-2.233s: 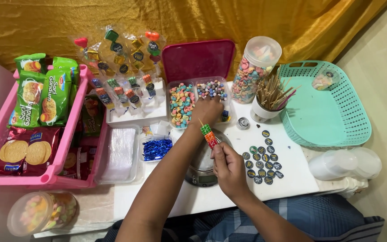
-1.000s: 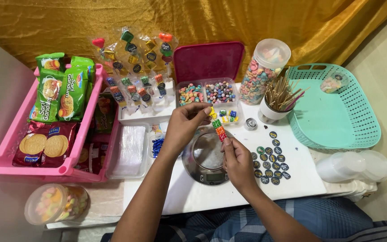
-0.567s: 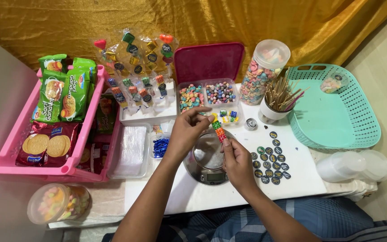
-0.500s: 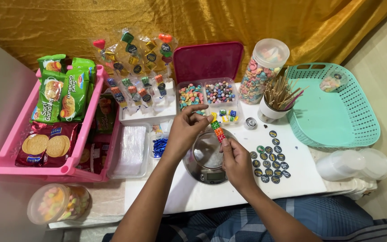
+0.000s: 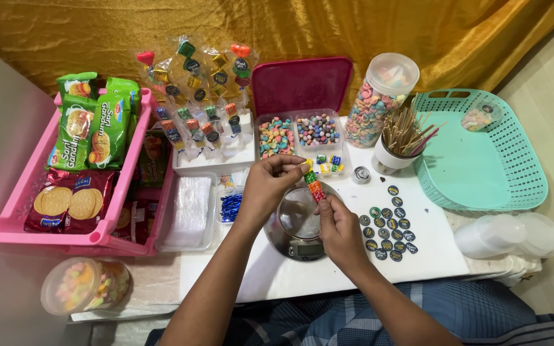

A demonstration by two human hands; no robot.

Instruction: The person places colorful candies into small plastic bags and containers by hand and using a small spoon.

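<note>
View, head camera: one only, worn on your head, looking steeply down and forward over the desk (image 5: 290, 275). Range: close, at arm's reach; your forearms enter from the near edge and your left hand (image 5: 269, 187) and right hand (image 5: 340, 229) sit at centre. Near limit: your lap, in striped cloth. Far limit: the gold curtain (image 5: 290, 32) behind the desk. Left limit: the pink tray (image 5: 14, 221). Right limit: the teal basket (image 5: 514, 192) and bare floor. Shared coverage: not applicable, single view.
</note>
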